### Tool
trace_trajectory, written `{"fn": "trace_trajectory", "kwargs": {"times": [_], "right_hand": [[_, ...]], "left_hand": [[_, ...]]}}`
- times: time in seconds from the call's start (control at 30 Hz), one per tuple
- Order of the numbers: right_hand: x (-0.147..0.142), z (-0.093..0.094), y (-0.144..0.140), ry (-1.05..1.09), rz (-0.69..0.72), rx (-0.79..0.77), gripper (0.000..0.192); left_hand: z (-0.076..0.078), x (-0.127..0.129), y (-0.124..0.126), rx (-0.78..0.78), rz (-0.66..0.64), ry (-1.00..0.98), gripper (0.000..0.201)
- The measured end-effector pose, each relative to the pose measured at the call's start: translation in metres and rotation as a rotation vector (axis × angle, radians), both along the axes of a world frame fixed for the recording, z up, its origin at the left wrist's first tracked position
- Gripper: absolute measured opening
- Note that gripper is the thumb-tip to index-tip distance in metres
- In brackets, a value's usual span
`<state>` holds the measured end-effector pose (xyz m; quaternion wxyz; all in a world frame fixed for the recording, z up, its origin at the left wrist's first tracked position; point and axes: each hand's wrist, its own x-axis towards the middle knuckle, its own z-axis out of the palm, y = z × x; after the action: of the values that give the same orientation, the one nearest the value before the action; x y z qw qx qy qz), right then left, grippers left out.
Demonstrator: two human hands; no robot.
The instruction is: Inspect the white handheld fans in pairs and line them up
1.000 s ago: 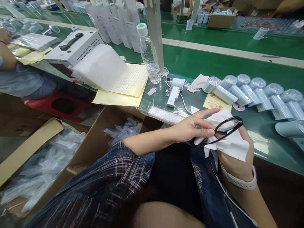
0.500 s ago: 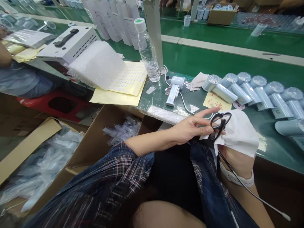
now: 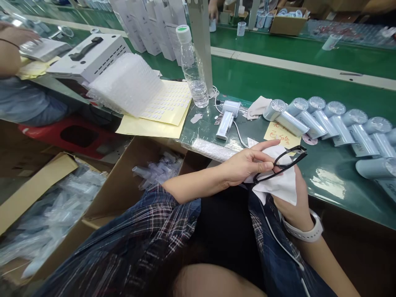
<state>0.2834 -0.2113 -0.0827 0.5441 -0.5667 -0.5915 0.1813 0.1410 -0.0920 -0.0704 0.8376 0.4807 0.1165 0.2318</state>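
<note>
My left hand pinches a pair of black-framed glasses by the frame, just in front of the table's near edge. My right hand, with a white watch band on its wrist, is wrapped in a white cloth pressed against the glasses from below. Both hands hover over my lap, close to the green table.
A row of pale blue handheld fans lies at the right. A yellow note, a white fan with cable, a water bottle, sticker sheets and bubble wrap sit further left. Cardboard boxes stand below. Another person works at far left.
The glasses have turned from edge-on to lying flatter across the cloth. My right hand has shifted with the cloth under the lens, and the temple arm no longer sticks out toward the lower right.
</note>
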Motion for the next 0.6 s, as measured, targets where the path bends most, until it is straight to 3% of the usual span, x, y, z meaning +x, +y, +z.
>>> {"fn": "trace_trajectory", "kwargs": {"times": [0.17,0.3,0.47,0.6], "right_hand": [[0.012,0.002,0.002,-0.341,0.103,-0.073,0.025],[0.012,0.008,0.009,-0.483,0.132,-0.064,0.023],[0.0,0.018,0.016,-0.291,0.078,0.071,0.033],[0.0,0.013,0.011,-0.07,-0.06,0.065,0.052]], "left_hand": [[-0.001,-0.001,0.004,0.068,-0.037,0.06,0.031],[0.001,-0.001,0.008,0.11,-0.036,0.054,0.032],[0.005,-0.003,0.009,0.223,-0.076,0.001,0.028],[0.0,0.0,0.005,0.155,-0.052,0.033,0.032]]}}
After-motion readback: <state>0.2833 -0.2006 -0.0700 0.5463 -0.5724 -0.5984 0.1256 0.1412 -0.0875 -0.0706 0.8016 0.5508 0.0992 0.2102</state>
